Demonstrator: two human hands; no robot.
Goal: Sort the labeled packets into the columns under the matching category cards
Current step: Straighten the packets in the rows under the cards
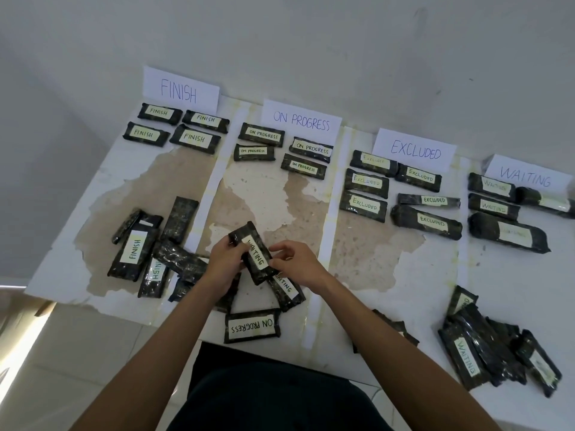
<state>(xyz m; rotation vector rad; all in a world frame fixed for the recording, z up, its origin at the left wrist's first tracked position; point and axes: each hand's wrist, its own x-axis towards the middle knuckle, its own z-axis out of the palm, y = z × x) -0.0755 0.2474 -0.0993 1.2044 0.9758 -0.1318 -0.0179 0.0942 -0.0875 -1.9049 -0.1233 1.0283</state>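
Head view: both hands, left hand (225,259) and right hand (297,261), pinch a WAITING packet (255,253) above the near pile, long axis pointing away; WAITING card (525,177) lies far right, nearer the right hand.

The packets (257,253) were black with a faint speckled sheen, each with a pale label lettered in black or green. The cards (181,90) were white with blue lettering. The bench (401,293) was white, blotched with tan-brown peeled patches.
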